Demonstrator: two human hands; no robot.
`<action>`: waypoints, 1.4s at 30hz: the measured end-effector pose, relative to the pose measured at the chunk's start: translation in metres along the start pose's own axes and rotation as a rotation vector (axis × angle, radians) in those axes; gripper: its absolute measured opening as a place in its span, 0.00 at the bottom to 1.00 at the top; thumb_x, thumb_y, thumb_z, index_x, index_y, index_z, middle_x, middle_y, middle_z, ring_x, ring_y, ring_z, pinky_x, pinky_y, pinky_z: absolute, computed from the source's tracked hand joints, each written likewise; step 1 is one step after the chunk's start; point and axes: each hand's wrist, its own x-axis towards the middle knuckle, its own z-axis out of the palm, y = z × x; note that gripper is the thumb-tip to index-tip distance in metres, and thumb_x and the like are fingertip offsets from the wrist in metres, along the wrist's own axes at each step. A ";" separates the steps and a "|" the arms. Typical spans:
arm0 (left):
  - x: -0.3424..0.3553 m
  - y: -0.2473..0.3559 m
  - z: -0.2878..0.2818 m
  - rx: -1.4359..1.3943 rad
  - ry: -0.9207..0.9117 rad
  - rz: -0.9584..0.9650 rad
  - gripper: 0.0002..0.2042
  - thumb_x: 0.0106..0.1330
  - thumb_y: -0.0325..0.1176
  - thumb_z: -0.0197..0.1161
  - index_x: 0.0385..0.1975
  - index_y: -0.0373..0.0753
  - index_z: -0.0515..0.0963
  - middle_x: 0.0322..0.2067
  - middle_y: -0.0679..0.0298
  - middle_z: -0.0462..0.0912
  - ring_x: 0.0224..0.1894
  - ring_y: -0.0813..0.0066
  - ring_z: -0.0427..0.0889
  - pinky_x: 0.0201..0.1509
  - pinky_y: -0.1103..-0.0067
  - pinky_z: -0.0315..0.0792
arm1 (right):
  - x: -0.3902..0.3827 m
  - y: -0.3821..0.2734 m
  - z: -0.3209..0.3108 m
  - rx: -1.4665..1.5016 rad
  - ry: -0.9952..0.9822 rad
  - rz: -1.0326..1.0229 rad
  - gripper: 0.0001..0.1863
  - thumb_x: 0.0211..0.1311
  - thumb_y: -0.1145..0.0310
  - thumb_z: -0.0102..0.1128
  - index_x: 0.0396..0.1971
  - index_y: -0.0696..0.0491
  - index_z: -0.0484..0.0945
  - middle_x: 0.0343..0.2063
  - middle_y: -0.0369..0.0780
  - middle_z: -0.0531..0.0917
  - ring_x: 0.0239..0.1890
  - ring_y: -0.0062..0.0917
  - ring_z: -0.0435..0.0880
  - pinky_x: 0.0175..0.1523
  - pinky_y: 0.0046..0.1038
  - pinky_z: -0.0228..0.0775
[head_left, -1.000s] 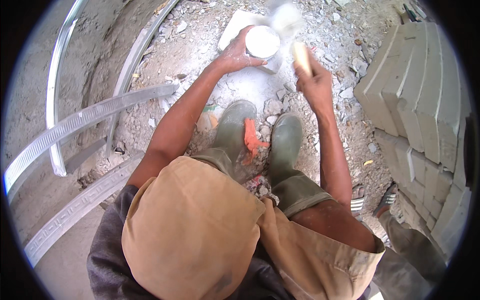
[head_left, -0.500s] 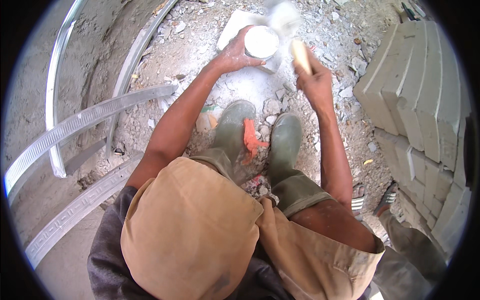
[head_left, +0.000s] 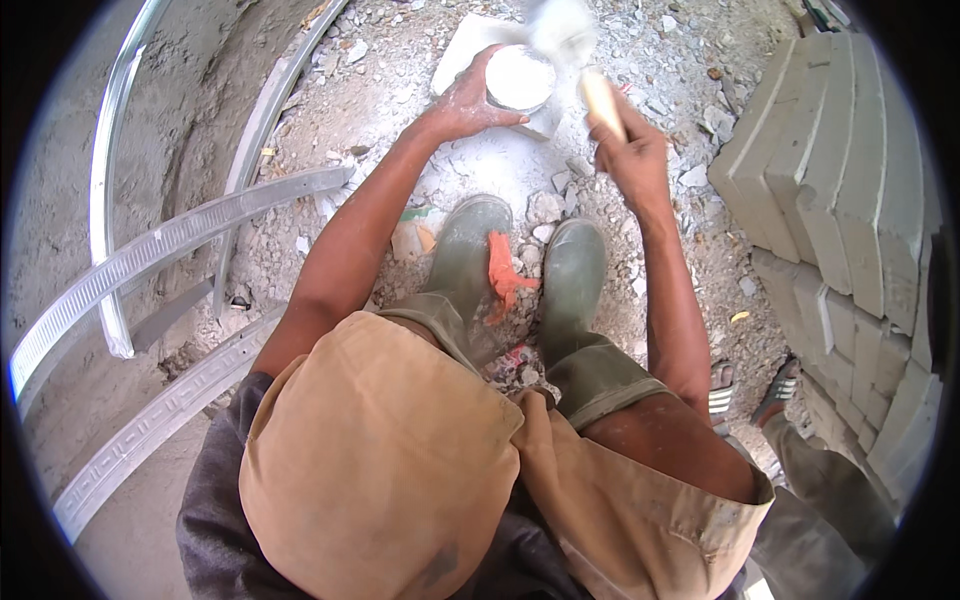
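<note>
My left hand (head_left: 468, 108) is curled around a round, white-topped object (head_left: 520, 78), whose exact kind I cannot tell. Under it a pale flat slab (head_left: 462, 52) lies on the dusty ground. To its right, my right hand (head_left: 632, 148) grips a tool by its thick pale wooden handle (head_left: 600, 105). The tool's wide whitish head (head_left: 562, 32) is smeared by motion just beyond the round object, and its kind does not show clearly. Whether the head touches anything is hidden by the blur.
Grey blocks (head_left: 850, 170) are stacked at the right. Bent metal strips (head_left: 180, 235) lean at the left by the rough wall. My green boots (head_left: 574, 270) stand amid rubble, with an orange scrap (head_left: 503, 270) between them. Another person's sandalled foot (head_left: 776, 392) is at lower right.
The tool's blurred head has shifted slightly, and its handle and my right hand have barely moved. My left hand keeps its hold on the round object.
</note>
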 end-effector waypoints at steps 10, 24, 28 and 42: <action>0.000 0.000 0.000 -0.069 0.001 -0.013 0.55 0.47 0.42 0.82 0.71 0.35 0.49 0.63 0.48 0.69 0.68 0.58 0.67 0.72 0.68 0.62 | -0.013 0.000 -0.002 -0.077 -0.169 0.128 0.30 0.64 0.66 0.69 0.65 0.54 0.73 0.33 0.40 0.85 0.17 0.14 0.72 0.22 0.20 0.66; -0.001 -0.001 0.001 -0.064 0.007 -0.064 0.54 0.47 0.41 0.83 0.70 0.33 0.51 0.63 0.48 0.70 0.67 0.58 0.68 0.72 0.67 0.63 | -0.019 -0.010 0.009 -0.037 -0.156 0.140 0.26 0.65 0.67 0.68 0.62 0.54 0.76 0.29 0.38 0.84 0.17 0.14 0.73 0.21 0.19 0.66; -0.002 0.000 0.004 -0.028 0.050 -0.030 0.56 0.46 0.41 0.83 0.71 0.32 0.51 0.63 0.47 0.69 0.68 0.57 0.68 0.72 0.66 0.63 | -0.013 -0.016 0.001 0.070 0.138 0.035 0.25 0.62 0.69 0.70 0.60 0.53 0.78 0.24 0.38 0.84 0.15 0.14 0.71 0.20 0.20 0.64; 0.003 -0.011 0.003 -0.021 -0.013 -0.036 0.59 0.45 0.42 0.84 0.73 0.37 0.48 0.65 0.47 0.67 0.69 0.57 0.66 0.73 0.67 0.61 | -0.014 -0.020 -0.021 0.015 0.006 0.034 0.29 0.61 0.66 0.72 0.62 0.55 0.76 0.25 0.35 0.83 0.16 0.13 0.69 0.22 0.20 0.63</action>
